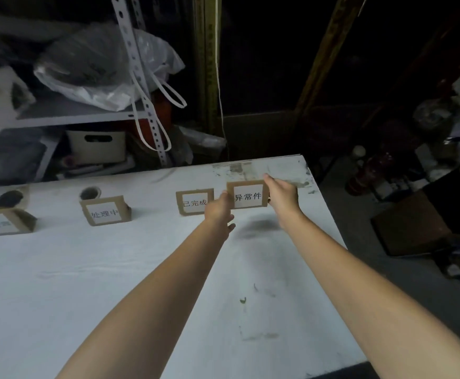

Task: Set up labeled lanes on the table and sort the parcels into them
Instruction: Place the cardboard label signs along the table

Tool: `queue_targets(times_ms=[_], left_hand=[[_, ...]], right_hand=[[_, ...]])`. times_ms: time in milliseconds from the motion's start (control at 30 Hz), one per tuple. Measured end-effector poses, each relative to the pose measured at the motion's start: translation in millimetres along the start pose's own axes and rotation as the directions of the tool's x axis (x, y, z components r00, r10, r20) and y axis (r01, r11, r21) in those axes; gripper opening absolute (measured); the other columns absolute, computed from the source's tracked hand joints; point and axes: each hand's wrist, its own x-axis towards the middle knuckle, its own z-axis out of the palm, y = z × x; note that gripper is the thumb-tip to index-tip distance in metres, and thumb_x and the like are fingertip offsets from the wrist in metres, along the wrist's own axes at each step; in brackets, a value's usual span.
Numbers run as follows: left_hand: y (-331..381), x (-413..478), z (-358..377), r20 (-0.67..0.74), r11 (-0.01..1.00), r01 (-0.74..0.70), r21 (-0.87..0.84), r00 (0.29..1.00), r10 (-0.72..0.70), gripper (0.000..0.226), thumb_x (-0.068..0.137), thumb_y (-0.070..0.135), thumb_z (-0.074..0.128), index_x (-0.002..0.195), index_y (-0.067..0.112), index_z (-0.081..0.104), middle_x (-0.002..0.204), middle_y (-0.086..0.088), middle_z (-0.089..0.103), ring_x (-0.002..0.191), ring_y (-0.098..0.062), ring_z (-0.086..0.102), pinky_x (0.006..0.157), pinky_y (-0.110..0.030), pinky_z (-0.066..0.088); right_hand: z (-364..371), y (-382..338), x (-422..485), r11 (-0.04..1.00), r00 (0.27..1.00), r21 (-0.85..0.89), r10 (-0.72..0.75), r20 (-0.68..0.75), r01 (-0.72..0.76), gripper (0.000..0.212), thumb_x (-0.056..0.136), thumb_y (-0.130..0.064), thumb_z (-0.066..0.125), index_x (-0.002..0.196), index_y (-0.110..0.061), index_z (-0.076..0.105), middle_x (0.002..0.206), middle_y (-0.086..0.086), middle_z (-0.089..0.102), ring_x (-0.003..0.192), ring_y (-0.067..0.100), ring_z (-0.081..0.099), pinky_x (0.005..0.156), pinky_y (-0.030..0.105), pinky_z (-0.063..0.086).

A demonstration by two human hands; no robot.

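Observation:
Four cardboard label stands with white paper labels line the far side of the white table (86, 283). My left hand (219, 210) and my right hand (282, 194) hold the rightmost label stand (248, 195) by its two sides, slightly above the table near the far right corner. Just left of it stands a second label stand (193, 202), partly covered by my left hand. A third label stand (106, 212) is at centre left, and a fourth label stand (3, 224) is at the far left, blurred. No parcels are in view.
Two tape rolls (8, 198) (90, 192) lie behind the left label stands. A metal shelf (81, 119) with plastic bags and a box stands behind the table. Cardboard boxes (420, 222) and clutter fill the floor to the right.

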Motion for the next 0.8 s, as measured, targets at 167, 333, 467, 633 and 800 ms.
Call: queue_targets(times_ms=[167,333,467,633,800], left_hand=[[-23,41,37,-0.024,0.999,0.045,0.017,0.999,-0.045,0.042,0.102,0.044,0.044,0.131,0.016,0.055,0.125,-0.003,0.057,0.109,-0.025,0.056,0.092,-0.042,0.048],[-36,72,60,-0.069,0.998,0.052,0.048,0.996,-0.049,0.034,0.102,0.042,0.045,0.108,0.013,0.060,0.087,-0.006,0.056,0.080,-0.024,0.054,0.071,-0.032,0.048],[-40,87,72,-0.075,0.997,0.036,0.072,0.997,-0.030,0.034,0.102,0.038,0.043,0.098,0.010,0.061,0.067,-0.004,0.042,0.054,-0.018,0.038,0.060,-0.026,0.040],[-38,97,85,-0.088,0.996,0.006,0.094,0.996,0.003,0.035,0.104,0.037,0.040,0.082,0.015,0.054,0.073,-0.003,0.047,0.061,-0.018,0.044,0.061,-0.027,0.041],[-43,104,87,-0.074,0.984,-0.022,0.176,0.997,0.036,0.030,0.102,0.037,0.041,0.099,0.013,0.059,0.086,-0.005,0.057,0.082,-0.025,0.054,0.069,-0.031,0.046]], right_hand=[[-16,33,57,0.998,0.999,-0.060,0.000,0.034,0.002,0.040,0.095,-0.042,0.060,0.083,-0.005,0.070,0.086,0.013,0.075,0.090,0.030,0.071,0.074,0.034,0.050],[-24,58,92,0.999,0.999,-0.052,0.016,0.036,-0.014,0.043,0.094,-0.041,0.061,0.081,0.000,0.066,0.082,0.015,0.073,0.081,0.033,0.069,0.067,0.033,0.044],[-28,74,108,0.999,0.999,-0.037,0.040,0.028,-0.039,0.042,0.093,-0.040,0.061,0.081,-0.001,0.066,0.081,0.013,0.073,0.079,0.029,0.068,0.067,0.034,0.045],[-34,79,118,0.999,0.999,-0.019,0.050,0.009,-0.050,0.038,0.091,-0.042,0.061,0.082,-0.006,0.068,0.083,0.012,0.073,0.085,0.032,0.069,0.073,0.039,0.051],[-41,76,120,0.998,0.999,-0.045,0.042,0.015,-0.041,0.036,0.094,-0.040,0.060,0.083,-0.006,0.068,0.079,0.008,0.072,0.080,0.023,0.065,0.071,0.034,0.046]])
